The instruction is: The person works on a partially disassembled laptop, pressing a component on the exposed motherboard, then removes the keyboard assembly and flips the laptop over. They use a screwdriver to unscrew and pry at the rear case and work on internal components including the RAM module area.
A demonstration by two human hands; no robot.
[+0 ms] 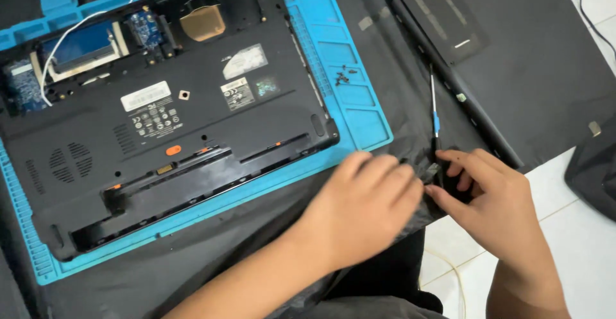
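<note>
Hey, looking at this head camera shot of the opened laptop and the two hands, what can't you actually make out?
- Small item between the left hand and right hand: head view, covered by fingers and motion blur.
- Handle of the slim blue-banded screwdriver: hidden behind the right hand.
- Tiny dark screws on the blue silicone work mat: too small to count.
- Black upturned laptop base: its upper part is cut off by the top edge.

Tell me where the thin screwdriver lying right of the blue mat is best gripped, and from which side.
Grip the screwdriver at its dark handle end nearest the right hand, probably coming from above. The shaft is thin, lies flat on the black cloth, and points away.
</note>
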